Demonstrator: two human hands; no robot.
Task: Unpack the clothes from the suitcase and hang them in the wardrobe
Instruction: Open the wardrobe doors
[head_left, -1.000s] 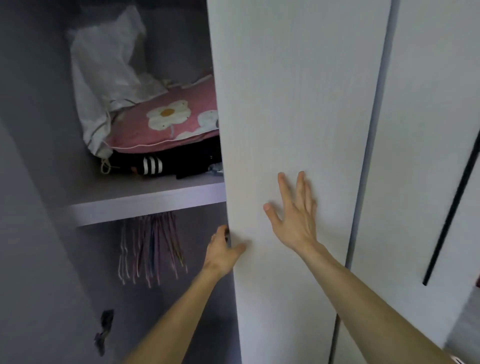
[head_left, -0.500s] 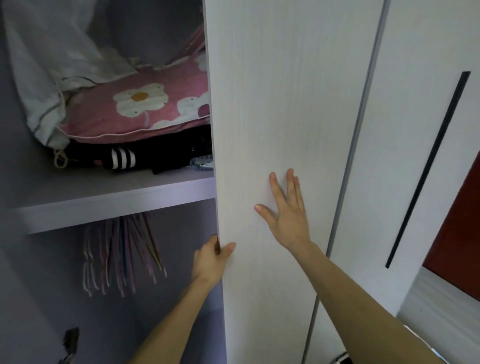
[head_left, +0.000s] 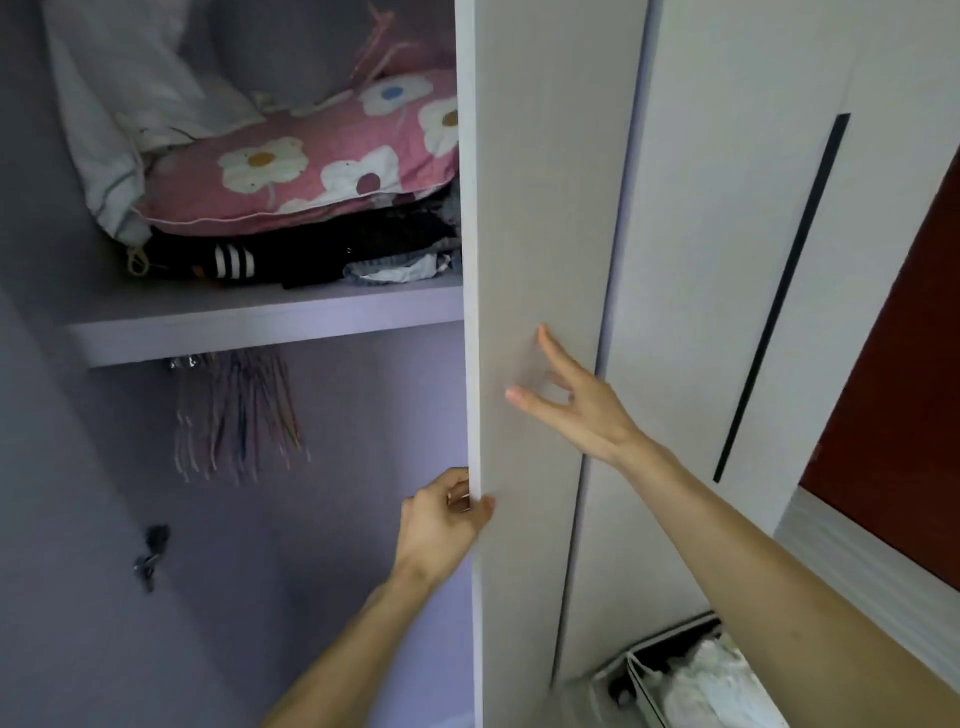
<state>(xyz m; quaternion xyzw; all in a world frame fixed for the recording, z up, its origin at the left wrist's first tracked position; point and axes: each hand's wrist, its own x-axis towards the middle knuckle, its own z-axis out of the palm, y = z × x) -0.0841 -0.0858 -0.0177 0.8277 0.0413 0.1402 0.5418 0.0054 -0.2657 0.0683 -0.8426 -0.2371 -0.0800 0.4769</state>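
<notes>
I see the wardrobe (head_left: 363, 545) open, lilac inside. Its shelf (head_left: 260, 322) carries a pink flower pillow (head_left: 311, 171) over black folded clothes (head_left: 311, 254), w/ hangers (head_left: 239, 410) bunched below. L hand (head_left: 441, 519) grips the white door (head_left: 535, 208) edge; R hand (head_left: 576, 410) has straight, spread fingers at the door front.

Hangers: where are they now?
Head view, left of centre: the hangers hang bunched just under the shelf inside the wardrobe, left of the door whose edge the left hand grips.
</notes>
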